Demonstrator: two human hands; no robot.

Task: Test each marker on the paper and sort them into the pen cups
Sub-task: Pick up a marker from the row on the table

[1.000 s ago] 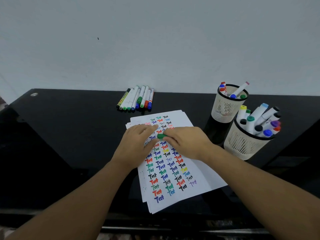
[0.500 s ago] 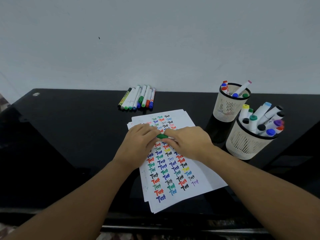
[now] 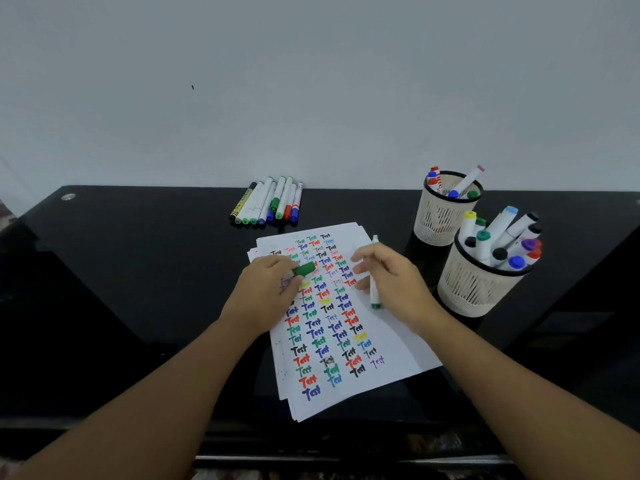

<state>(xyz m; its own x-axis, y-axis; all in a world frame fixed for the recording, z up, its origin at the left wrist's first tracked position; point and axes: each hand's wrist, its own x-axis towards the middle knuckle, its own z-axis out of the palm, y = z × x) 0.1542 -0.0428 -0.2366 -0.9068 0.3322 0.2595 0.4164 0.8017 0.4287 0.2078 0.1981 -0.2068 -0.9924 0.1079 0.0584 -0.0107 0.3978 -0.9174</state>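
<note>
Because the glossy black tabletop (image 3: pixel 138 271) fills the lower half of the frame, everything sits within easy reach on it. At centre lies the stack of white paper sheets (image 3: pixel 398 348) covered in coloured "Test" words, kept square to the person for writing. At right stand two cream mesh pen cups, the nearer (image 3: pixel 474 289) crowded with capped markers and the farther (image 3: pixel 440 220) holding fewer, likely the sorted ones. A row of untested markers (image 3: pixel 266 202) waits at upper centre, against the wall. The left hand (image 3: pixel 266 289) pinches the pulled-off green cap (image 3: pixel 304 269) over the paper, keeping it ready for recapping. The right hand (image 3: pixel 391 282) curls round the white green-tipped marker (image 3: pixel 374 296), tip pointing down the frame, seemingly being turned into a writing grip.
</note>
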